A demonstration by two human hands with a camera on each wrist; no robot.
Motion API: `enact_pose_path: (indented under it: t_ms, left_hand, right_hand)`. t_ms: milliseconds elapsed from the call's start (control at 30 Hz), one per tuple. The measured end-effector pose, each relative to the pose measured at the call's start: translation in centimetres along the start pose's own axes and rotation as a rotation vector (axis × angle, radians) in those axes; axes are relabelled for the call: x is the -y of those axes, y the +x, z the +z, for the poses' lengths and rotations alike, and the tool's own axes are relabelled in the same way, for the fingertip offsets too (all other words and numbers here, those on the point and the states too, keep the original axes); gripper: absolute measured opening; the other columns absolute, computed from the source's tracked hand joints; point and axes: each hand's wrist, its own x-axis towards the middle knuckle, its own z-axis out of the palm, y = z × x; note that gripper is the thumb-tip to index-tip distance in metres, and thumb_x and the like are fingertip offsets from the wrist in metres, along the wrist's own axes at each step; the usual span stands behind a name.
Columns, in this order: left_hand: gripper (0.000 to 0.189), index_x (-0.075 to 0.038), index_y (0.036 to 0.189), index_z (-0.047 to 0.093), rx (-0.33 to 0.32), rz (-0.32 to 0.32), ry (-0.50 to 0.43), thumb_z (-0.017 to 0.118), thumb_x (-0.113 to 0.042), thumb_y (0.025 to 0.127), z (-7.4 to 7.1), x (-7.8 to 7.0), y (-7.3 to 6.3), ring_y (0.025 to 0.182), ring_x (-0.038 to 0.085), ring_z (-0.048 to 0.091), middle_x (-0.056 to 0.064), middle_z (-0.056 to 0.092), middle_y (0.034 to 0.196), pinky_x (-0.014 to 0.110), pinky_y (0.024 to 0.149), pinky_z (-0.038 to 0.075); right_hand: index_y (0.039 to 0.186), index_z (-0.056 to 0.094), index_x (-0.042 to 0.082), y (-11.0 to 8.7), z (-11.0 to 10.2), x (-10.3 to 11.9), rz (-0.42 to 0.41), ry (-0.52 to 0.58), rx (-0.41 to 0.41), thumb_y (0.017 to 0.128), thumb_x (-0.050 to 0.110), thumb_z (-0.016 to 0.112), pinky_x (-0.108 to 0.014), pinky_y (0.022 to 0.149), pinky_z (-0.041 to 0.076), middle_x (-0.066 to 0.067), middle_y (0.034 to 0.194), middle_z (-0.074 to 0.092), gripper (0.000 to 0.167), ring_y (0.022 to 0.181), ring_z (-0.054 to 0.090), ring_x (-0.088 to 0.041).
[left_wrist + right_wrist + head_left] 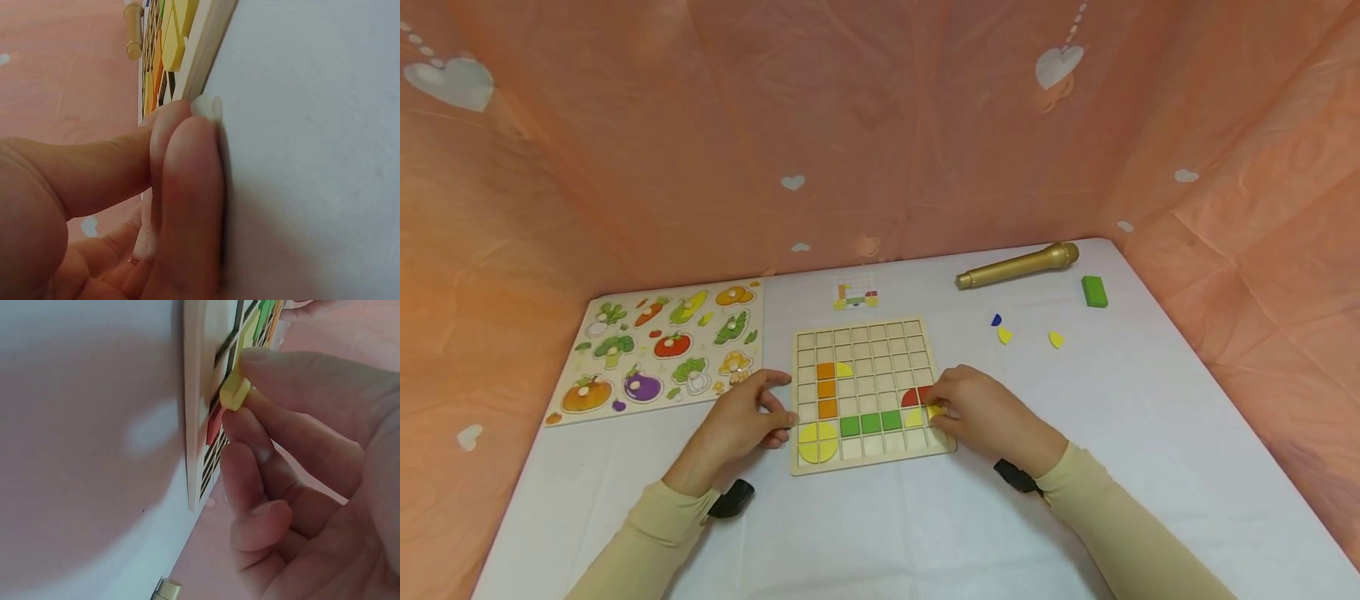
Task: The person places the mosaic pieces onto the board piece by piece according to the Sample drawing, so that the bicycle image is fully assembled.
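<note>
A wooden grid board (872, 392) lies flat on the white table. Orange squares (827, 388), green squares (870, 423), a yellow circle of quarter pieces (817, 442) and red quarter pieces (914, 397) sit in its cells. Between thumb and fingertips, my right hand (981, 412) pinches a yellow quarter-circle piece (234, 389) at the board's right side, beside another yellow quarter (913, 417) and just below the red ones. My left hand (748, 417) rests on the table with its fingertips (194, 140) against the board's left edge, holding no piece.
Behind the board lies a small pattern card (854, 291). A vegetable puzzle board (655, 350) is at the left. Toward the back right are a gold microphone (1018, 266), a green block (1094, 292), a blue piece (996, 320) and two loose yellow pieces (1004, 335).
</note>
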Motion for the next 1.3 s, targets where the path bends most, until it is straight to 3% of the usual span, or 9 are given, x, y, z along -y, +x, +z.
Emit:
enact_pose_path:
  t_ms: [1300]
  left_hand:
    - [0.065,-0.007,0.152,0.051,0.005,-0.007,0.003,0.083,-0.006,0.095,-0.04,-0.04,0.11,0.07,0.018,0.071,0.014,0.064,0.101,0.029,0.066,0.067]
  right_hand:
    - [0.11,0.083,0.011,0.09,0.72,0.12,-0.047,-0.046,-0.012,0.09,0.01,0.086,-0.033,0.086,0.06,0.004,0.102,0.073,0.021,0.1,0.064,-0.014]
